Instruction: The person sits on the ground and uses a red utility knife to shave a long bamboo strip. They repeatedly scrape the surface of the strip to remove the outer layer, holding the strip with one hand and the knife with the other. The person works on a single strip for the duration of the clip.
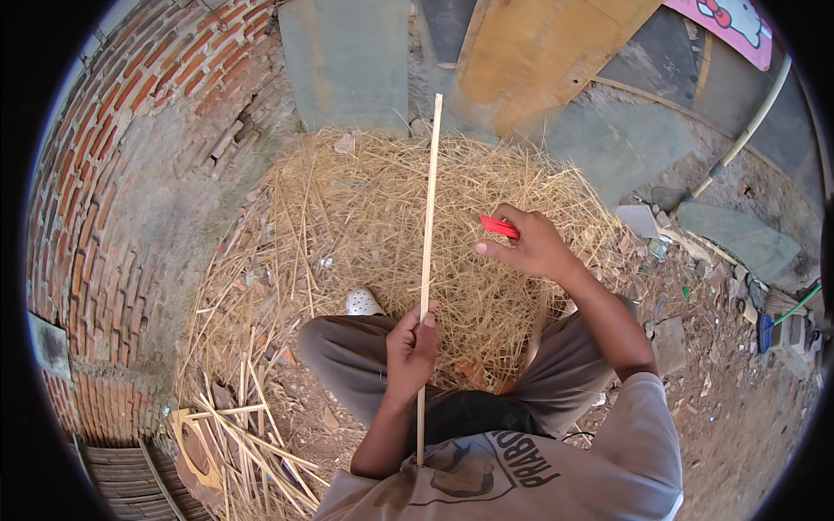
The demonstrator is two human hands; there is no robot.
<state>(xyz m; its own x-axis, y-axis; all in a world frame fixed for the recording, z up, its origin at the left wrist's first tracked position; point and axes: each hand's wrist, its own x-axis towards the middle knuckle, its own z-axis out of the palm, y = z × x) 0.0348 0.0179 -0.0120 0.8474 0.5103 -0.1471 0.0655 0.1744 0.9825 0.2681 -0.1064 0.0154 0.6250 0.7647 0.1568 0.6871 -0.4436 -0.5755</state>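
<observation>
My left hand [411, 352] is closed around a long, pale bamboo strip [432, 191], gripping it low down. The strip stands nearly upright in the picture, its lower end against my shirt and its far end over the straw. To the right of the strip, apart from it, my right hand [534, 245] holds a small, pointed red object [499, 227] between thumb and fingers. Whether that is a cutter or another tool I cannot tell. Beneath both hands lies a wide heap of thin, straw-like shavings [486, 304], with my crossed legs at its near edge.
A pile of split bamboo strips [252, 434] lies at the lower left. A worn brick wall [95, 260] rises on the left. Boards and sheets [343, 69] lean at the back. Rubble and broken pieces [686, 252] cover the ground on the right, near a pale pole [751, 126].
</observation>
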